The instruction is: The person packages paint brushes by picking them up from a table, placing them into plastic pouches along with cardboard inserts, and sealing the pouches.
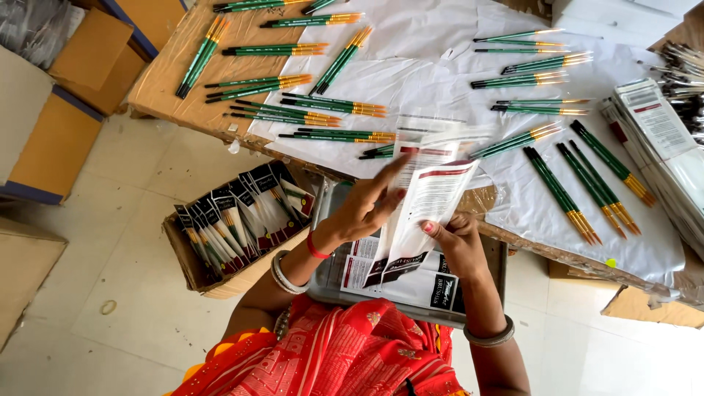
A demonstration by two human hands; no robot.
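Note:
My right hand (456, 242) pinches the lower part of a clear plastic sleeve (429, 194) with a white card and a dark red band, held tilted above my lap. My left hand (370, 205) lies flat against the sleeve's left edge, fingers stretched up along it. Under both hands more flat sleeves (411, 282) rest on a grey tray (330, 286) on my lap. Several sets of green-handled paintbrushes (323, 117) with gold ferrules lie spread on the white plastic sheet (440, 51) over the low table ahead.
An open cardboard box (242, 216) packed with filled brush sleeves stands on the floor at my left. A stack of empty sleeves (660, 139) lies at the table's right end, loose brushes (686, 66) behind it. Cardboard cartons (66, 110) stand at far left.

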